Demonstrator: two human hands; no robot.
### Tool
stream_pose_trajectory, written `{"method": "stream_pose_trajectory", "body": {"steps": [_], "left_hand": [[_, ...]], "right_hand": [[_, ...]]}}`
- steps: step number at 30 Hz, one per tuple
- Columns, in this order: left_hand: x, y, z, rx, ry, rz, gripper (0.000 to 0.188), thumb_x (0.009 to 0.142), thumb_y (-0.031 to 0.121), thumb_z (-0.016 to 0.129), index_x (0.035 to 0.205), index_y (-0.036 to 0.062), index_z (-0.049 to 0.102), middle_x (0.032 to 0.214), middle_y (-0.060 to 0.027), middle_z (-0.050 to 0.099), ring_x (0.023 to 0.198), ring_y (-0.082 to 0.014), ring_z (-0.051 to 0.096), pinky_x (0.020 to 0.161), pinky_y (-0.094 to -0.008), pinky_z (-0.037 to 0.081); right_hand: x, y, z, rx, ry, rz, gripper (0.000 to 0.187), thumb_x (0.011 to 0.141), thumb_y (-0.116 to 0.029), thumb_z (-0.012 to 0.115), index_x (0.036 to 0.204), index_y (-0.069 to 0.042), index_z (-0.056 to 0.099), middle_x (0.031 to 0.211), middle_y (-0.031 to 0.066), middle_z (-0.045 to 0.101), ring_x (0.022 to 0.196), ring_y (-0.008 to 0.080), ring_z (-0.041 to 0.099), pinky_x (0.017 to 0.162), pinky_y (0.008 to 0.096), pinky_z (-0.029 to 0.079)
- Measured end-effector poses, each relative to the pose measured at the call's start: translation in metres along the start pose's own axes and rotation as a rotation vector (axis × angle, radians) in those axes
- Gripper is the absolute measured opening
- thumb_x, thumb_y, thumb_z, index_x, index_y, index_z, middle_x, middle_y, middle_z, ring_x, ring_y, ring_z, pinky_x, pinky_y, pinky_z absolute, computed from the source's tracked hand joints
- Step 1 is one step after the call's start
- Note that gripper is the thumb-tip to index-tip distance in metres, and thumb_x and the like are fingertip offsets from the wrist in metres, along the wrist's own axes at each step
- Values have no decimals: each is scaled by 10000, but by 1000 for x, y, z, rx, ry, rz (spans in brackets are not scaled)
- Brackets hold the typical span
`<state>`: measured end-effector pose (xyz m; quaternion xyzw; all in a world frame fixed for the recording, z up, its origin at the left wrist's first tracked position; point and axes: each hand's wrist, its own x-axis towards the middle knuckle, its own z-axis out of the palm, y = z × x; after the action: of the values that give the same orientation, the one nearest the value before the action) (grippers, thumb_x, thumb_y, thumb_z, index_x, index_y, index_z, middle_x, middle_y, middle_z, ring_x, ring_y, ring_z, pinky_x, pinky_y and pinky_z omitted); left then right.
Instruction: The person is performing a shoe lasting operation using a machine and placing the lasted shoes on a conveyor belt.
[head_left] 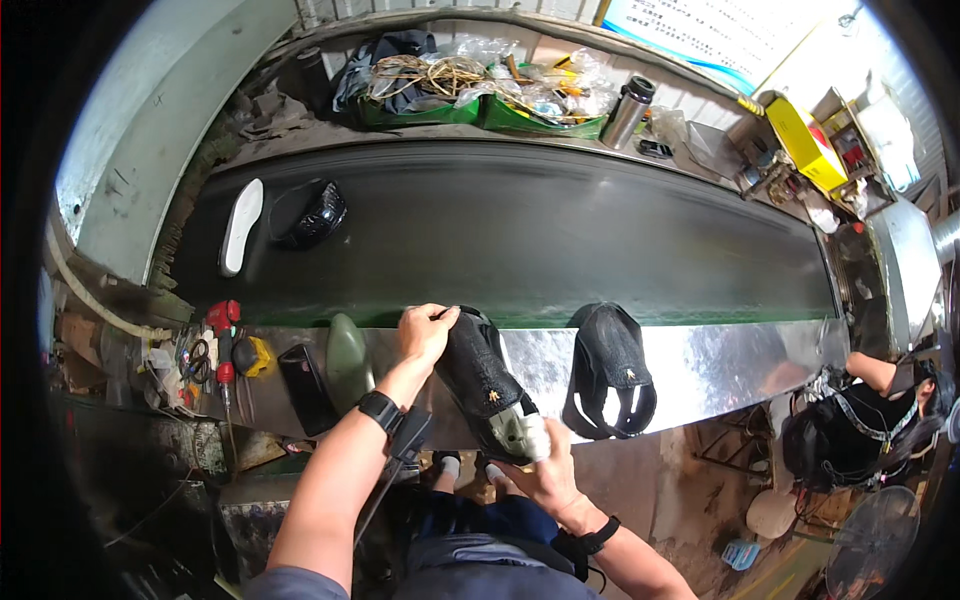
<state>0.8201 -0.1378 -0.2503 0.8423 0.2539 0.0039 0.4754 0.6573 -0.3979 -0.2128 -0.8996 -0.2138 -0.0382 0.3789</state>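
Note:
Between my hands is a black shoe upper [475, 365] with a small gold mark, fitted partway over a green shoe last [512, 432]. My left hand [425, 335] pinches the upper's far end at the bench edge. Around the near end of the last, my right hand [550, 478] is closed, next to a pale part of it. A second black upper [610, 350] lies to the right on the shiny metal ledge [730, 365], its straps toward me. Another green last [346, 355] rests left of my left forearm, beside a black phone-like slab [305, 388].
Beyond the ledge runs a dark conveyor belt [520, 230] carrying a white sole [240, 228] and a glossy black piece [318, 215]. Tools, including a red-handled driver [224, 318] and a yellow tape measure [252, 356], crowd the left. Green bins [540, 122] and a steel flask [628, 112] line the back; another person [860, 420] is at right.

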Motion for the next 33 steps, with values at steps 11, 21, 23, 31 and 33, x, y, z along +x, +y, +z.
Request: {"method": "stream_pose_trajectory", "body": {"steps": [11,21,23,31,33], "left_hand": [[-53,-10,5,-86,-12,-225,579,804,456,795,1106,-27,690,1034,-187,731,997,-298,708,912,-402,533],[-68,1,17,241,87,-165,563,710,349,769,1126,10,597,1017,-224,703,990,-407,685,901,-488,537],[-71,1,9,153,111,-203,507,708,321,755,1092,19,620,975,-211,719,960,-396,696,892,-481,538],[-131,31,-95,-141,313,-129,391,697,210,801,1019,34,667,865,-98,694,816,-189,666,770,-357,545],[-163,36,-130,-182,382,-92,403,700,216,809,1030,40,658,861,-94,689,811,-171,658,763,-345,541]], "right_hand": [[-28,12,-2,491,-255,293,1122,752,-175,895,1581,42,172,1574,278,325,1483,381,310,1218,435,265],[-37,50,22,444,-296,49,990,797,-177,836,1553,60,241,1610,290,260,1511,437,241,1245,489,166],[-37,47,20,514,-303,58,975,799,-172,832,1549,60,254,1608,291,263,1513,436,234,1246,480,164],[17,-33,-36,1216,-526,426,1026,958,-304,707,1602,25,-20,1668,229,153,1550,313,160,1243,398,169],[51,-68,-32,1314,-774,726,962,1032,-412,582,1609,-24,-83,1664,178,183,1524,310,226,1225,393,235]]}}
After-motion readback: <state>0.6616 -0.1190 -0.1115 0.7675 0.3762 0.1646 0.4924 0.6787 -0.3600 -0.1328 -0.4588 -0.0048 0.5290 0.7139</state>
